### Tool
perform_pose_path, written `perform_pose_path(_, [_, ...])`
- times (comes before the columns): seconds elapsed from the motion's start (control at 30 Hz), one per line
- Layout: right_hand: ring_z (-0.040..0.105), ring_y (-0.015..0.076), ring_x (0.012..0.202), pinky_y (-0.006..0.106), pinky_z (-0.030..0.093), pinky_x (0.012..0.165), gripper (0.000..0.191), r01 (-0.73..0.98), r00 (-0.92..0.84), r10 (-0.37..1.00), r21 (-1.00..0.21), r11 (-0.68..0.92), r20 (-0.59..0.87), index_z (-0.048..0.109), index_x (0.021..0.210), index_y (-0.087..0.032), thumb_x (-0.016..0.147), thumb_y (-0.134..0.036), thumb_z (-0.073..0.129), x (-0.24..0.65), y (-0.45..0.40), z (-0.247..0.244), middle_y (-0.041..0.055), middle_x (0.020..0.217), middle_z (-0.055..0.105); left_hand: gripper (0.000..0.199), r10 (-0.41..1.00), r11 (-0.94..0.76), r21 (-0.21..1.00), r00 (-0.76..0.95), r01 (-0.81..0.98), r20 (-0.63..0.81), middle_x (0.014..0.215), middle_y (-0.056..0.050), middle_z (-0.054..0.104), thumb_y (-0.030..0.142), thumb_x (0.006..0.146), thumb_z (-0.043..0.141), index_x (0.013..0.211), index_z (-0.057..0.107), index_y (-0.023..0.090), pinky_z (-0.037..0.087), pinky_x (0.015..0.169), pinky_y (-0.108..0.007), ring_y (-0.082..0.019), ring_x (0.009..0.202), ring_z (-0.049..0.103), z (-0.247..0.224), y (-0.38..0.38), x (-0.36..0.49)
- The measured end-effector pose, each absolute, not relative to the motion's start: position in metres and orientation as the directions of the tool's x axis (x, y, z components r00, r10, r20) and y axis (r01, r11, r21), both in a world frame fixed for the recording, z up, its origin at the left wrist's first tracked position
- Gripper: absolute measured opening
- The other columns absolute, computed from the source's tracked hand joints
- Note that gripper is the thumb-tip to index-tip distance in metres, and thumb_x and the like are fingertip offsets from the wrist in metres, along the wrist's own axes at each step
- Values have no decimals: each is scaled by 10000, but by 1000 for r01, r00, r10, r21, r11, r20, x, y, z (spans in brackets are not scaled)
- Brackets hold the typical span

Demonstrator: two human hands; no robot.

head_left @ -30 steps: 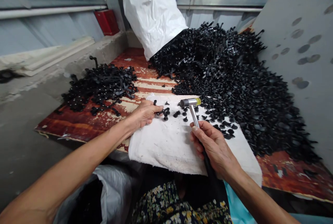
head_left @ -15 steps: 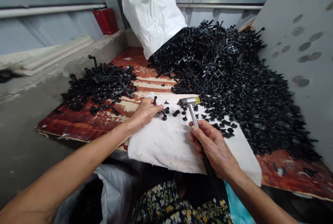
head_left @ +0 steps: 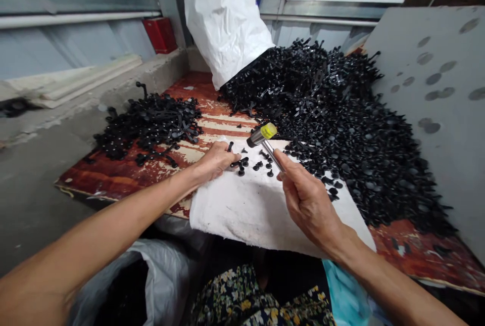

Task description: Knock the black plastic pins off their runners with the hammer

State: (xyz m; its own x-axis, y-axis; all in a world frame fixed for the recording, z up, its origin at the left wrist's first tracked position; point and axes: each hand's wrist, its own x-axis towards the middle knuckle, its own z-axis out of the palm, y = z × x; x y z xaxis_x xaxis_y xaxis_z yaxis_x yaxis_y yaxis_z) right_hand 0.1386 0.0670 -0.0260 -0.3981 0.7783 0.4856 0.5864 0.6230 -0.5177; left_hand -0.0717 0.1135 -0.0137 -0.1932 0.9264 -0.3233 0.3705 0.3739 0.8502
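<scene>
My right hand (head_left: pixel 305 194) is closed round the handle of a small mallet (head_left: pixel 262 135). Its metal head has a yellow face and a dark face, and it is raised and tilted above the cloth. My left hand (head_left: pixel 215 161) is closed on a black part with round ends (head_left: pixel 231 147), at the cloth's left edge; the fingers partly hide it. Just right of these fingertips, a black stud-like piece (head_left: pixel 241 170) stands on the white cloth (head_left: pixel 242 210). Several small black flat-headed pieces (head_left: pixel 270 173) lie scattered below the mallet.
A large heap of black parts (head_left: pixel 341 103) covers the table's right and back, below a white sack (head_left: pixel 227 22). A smaller pile (head_left: pixel 147 124) sits at the left. A grey board (head_left: pixel 435 88) leans at the right; an open bag (head_left: pixel 166 275) is below the table.
My right hand has lifted the mallet and tilted it, so its yellow face now points up. My left hand keeps its hold on the black part. The view has shifted slightly.
</scene>
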Motion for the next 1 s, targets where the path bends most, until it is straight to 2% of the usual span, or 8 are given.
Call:
perform_pose_path(0.13, [525,167,558,296,465,523,575,770,-476,811,-284,571,339,515,1408,-159,858,-91,363,138,67,-29,71,802,589,202,922,387,845,-174,369,-346,464,44,510,208,786,643,652,492,190,146,303,-220,-52,266,296,-13,112,-72])
perform_pose_path(0.3, [548,168,638,277,473,560,603,736,-443,737,-263,624,510,373,1493,-196,901,-93,331,138,64,-22,68,865,590,201,948,318,867,-155,383,-279,415,67,444,227,761,664,662,491,201,137,296,-218,-64,251,286,-17,113,-75])
perform_pose_path(0.43, [521,147,562,242,414,480,621,811,-494,802,-154,564,337,448,1448,-228,852,-70,374,136,67,-25,61,863,603,192,954,291,892,-169,346,-246,430,59,488,136,724,677,641,509,178,153,313,-200,-45,271,302,-16,113,-74])
perform_pose_path(0.5, [524,152,565,253,431,492,600,815,-496,815,-163,556,299,464,1436,-199,855,-82,371,137,68,-27,68,855,601,195,954,289,899,-178,328,-242,443,56,501,114,724,669,642,504,176,158,321,-194,-48,288,339,-15,112,-72])
perform_pose_path(0.63, [573,189,689,319,516,619,597,743,-459,766,-279,609,449,409,1472,-184,888,-84,338,138,65,-25,79,862,587,210,964,256,905,-162,340,-211,418,74,445,101,744,639,627,486,183,165,325,-197,-51,293,320,-15,110,-71])
perform_pose_path(0.77, [589,193,729,322,530,660,613,710,-438,732,-299,638,522,370,1495,-221,898,-86,339,136,63,-22,67,867,588,230,969,237,913,-150,332,-197,398,86,409,85,743,629,600,475,178,180,336,-194,-40,298,278,-14,109,-71])
perform_pose_path(0.93, [533,151,562,261,446,499,585,794,-490,793,-190,577,362,480,1432,-207,867,-84,386,138,66,-27,61,844,595,215,971,228,898,-157,376,-181,416,80,451,69,744,617,613,486,178,185,335,-200,-45,302,296,-8,107,-68])
perform_pose_path(1.0, [528,151,551,260,435,487,579,797,-494,798,-187,574,344,499,1417,-196,861,-76,390,138,66,-26,61,833,597,203,967,244,888,-167,390,-193,418,79,455,78,751,618,629,492,180,174,332,-204,-49,302,303,-5,105,-67])
